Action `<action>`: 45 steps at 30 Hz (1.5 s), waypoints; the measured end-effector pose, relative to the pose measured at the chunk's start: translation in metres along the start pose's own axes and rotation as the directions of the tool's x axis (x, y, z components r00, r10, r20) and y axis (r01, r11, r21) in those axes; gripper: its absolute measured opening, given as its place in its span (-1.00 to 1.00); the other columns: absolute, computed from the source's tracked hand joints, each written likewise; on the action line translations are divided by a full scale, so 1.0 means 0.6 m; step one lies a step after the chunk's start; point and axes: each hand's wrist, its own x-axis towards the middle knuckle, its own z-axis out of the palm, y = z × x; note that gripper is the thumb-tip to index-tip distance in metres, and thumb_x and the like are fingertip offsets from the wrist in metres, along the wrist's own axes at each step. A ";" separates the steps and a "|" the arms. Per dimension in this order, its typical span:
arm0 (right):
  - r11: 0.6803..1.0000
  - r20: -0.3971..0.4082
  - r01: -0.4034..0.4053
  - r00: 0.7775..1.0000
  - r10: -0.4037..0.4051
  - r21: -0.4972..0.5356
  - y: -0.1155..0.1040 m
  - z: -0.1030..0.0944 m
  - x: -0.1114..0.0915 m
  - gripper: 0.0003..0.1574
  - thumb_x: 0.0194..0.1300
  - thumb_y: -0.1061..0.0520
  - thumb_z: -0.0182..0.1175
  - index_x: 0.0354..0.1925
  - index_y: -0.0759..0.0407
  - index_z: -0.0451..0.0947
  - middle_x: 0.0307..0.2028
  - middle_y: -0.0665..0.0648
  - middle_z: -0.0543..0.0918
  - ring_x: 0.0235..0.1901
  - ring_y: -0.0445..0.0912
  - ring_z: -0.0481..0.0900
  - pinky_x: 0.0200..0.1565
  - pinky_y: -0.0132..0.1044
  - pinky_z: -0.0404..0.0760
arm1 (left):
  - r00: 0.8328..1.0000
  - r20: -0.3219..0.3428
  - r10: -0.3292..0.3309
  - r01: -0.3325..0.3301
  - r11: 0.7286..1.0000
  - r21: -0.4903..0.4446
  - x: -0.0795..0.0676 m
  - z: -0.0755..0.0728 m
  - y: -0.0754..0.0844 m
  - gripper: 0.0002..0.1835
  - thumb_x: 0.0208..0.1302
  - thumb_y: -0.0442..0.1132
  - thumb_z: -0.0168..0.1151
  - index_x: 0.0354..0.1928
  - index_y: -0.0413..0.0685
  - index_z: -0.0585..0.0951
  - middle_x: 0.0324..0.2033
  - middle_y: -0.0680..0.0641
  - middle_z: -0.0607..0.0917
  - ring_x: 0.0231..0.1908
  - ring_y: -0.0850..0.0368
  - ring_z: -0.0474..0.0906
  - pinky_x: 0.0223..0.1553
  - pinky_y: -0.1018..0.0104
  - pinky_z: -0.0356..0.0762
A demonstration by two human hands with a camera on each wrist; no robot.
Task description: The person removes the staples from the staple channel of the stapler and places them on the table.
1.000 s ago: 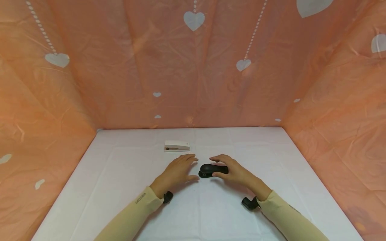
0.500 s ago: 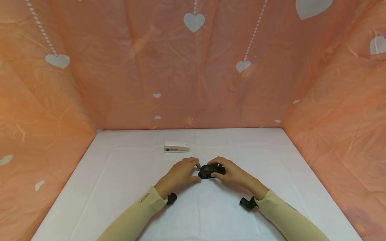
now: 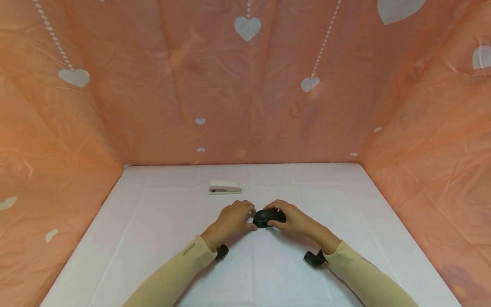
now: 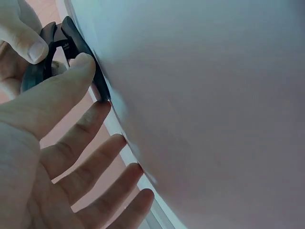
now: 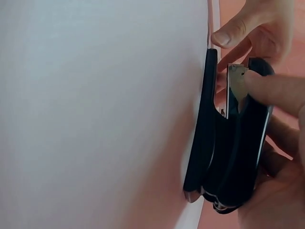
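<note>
A black stapler stands on the white tabletop, its front end pointing left. My right hand grips its upper arm from the right, thumb on the near side and fingers curled over the far side. In the right wrist view the stapler's jaws stand apart, and the metal magazine shows between them. My left hand is at the stapler's front end, thumb and index fingertips right at the base. Its fingers are spread and fairly straight in the left wrist view.
Behind my left hand lies a white stapler on the tabletop. Orange sheeting with pale hearts encloses the back and both sides. Each wrist wears a small black camera, such as the right wrist camera.
My left hand has moved right, up to the black stapler's front end. My right hand's fingers have closed around the upper arm. The white stapler has stayed put.
</note>
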 end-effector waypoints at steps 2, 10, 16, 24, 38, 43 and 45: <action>1.000 0.000 -0.005 1.000 0.005 -0.011 0.000 0.002 0.000 -0.52 0.43 0.19 0.44 0.25 0.20 0.59 0.09 0.13 0.69 0.05 -0.06 0.62 0.13 -0.11 0.62 | 1.000 -0.010 -0.005 0.006 1.000 0.014 0.001 0.001 0.002 -0.61 0.21 0.03 0.64 -0.06 0.02 0.74 0.10 -0.03 0.74 0.09 -0.08 0.65 0.00 -0.02 0.69; 0.999 -0.016 -0.022 1.000 0.022 -0.032 -0.002 0.005 0.002 -0.54 0.40 0.18 0.47 0.20 0.22 0.63 0.02 0.10 0.69 0.05 -0.05 0.63 0.17 -0.06 0.63 | 0.999 -0.044 -0.027 0.028 0.999 0.030 0.005 0.004 0.006 -0.62 0.16 0.06 0.67 -0.13 0.05 0.75 0.04 -0.02 0.75 0.02 -0.06 0.66 -0.10 0.01 0.70; 1.000 -0.029 -0.019 0.999 0.019 -0.023 -0.002 0.005 0.001 -0.56 0.41 0.17 0.46 0.19 0.22 0.63 0.03 0.12 0.70 0.06 0.01 0.64 0.17 0.00 0.63 | 0.998 -0.055 -0.036 0.035 0.999 -0.006 0.005 0.004 0.008 -0.66 0.14 0.02 0.70 -0.19 0.07 0.76 -0.01 -0.01 0.76 0.00 -0.06 0.65 -0.13 0.00 0.70; 0.999 -0.022 -0.038 0.999 0.038 -0.010 -0.003 0.005 0.000 -0.53 0.40 0.19 0.46 0.22 0.19 0.62 0.06 0.09 0.70 0.06 -0.06 0.62 0.17 -0.06 0.62 | 0.997 -0.055 -0.061 0.058 0.997 -0.041 0.002 0.004 0.009 -0.69 0.12 -0.01 0.71 -0.23 0.07 0.76 -0.04 -0.02 0.76 -0.01 -0.06 0.65 -0.14 -0.03 0.70; 0.999 -0.038 -0.034 0.999 0.035 0.017 -0.006 0.005 -0.002 -0.55 0.43 0.18 0.44 0.23 0.17 0.62 0.10 0.11 0.71 0.06 -0.05 0.63 0.14 -0.10 0.62 | 0.995 -0.052 -0.086 0.085 0.996 -0.028 0.008 0.006 0.009 -0.67 0.08 0.02 0.73 -0.30 0.08 0.73 -0.09 0.00 0.75 -0.05 -0.03 0.63 -0.20 -0.01 0.68; 0.995 -0.066 -0.056 0.996 0.061 0.080 -0.003 0.002 -0.005 -0.59 0.44 0.16 0.43 0.20 0.09 0.63 0.08 0.07 0.73 0.03 -0.06 0.63 0.12 -0.11 0.60 | 0.995 -0.043 -0.093 0.092 0.995 -0.032 0.011 0.006 0.010 -0.67 0.08 0.01 0.73 -0.32 0.09 0.72 -0.11 0.01 0.73 -0.06 -0.02 0.62 -0.21 0.01 0.66; 0.991 -0.080 -0.069 0.994 0.078 0.112 0.000 0.002 -0.006 -0.61 0.45 0.14 0.43 0.18 0.06 0.63 0.06 0.07 0.73 0.01 -0.05 0.62 0.10 -0.11 0.59 | 0.995 -0.042 -0.093 0.092 0.995 -0.034 0.011 0.005 0.010 -0.68 0.08 0.01 0.73 -0.33 0.10 0.73 -0.14 0.02 0.73 -0.07 -0.01 0.61 -0.22 0.02 0.65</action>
